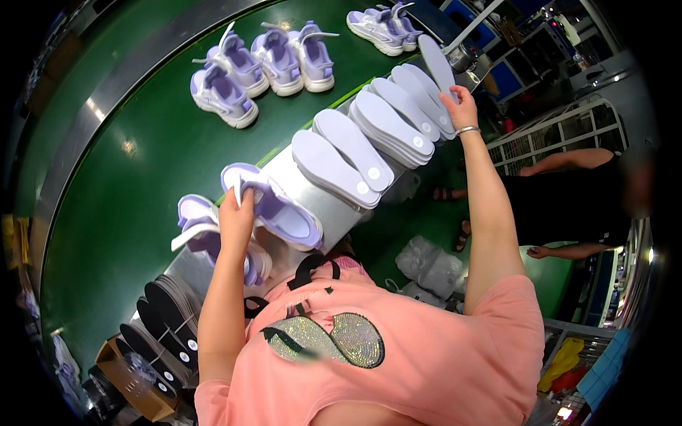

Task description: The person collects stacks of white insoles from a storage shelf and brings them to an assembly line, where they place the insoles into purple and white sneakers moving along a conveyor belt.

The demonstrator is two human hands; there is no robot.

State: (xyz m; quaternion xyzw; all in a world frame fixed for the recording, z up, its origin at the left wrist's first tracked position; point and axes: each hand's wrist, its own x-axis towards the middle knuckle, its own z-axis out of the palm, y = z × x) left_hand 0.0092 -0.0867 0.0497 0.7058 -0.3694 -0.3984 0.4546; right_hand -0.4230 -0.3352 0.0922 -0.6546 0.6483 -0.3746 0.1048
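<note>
My left hand (237, 216) is closed on the upper of a lavender and white sneaker (290, 216), whose opening faces up at the bench edge. Beside it on the left is another lavender sneaker (195, 211) with a white strap, partly covered by my left forearm. Out to the far right, my right hand (462, 110) pinches one end of a pale grey insole (435, 60) and holds it raised. Stacks of matching insoles (328, 165) lie along the metal ledge between my hands, each with a round white sticker near one end.
More lavender sneakers (280, 64) stand on the green belt (135, 170), with another pair (383, 28) farther right. Bundled black insoles (170, 312) and a cardboard box (124, 376) sit at the lower left. A person in black (561, 195) stands at right near a white wire rack (575, 128).
</note>
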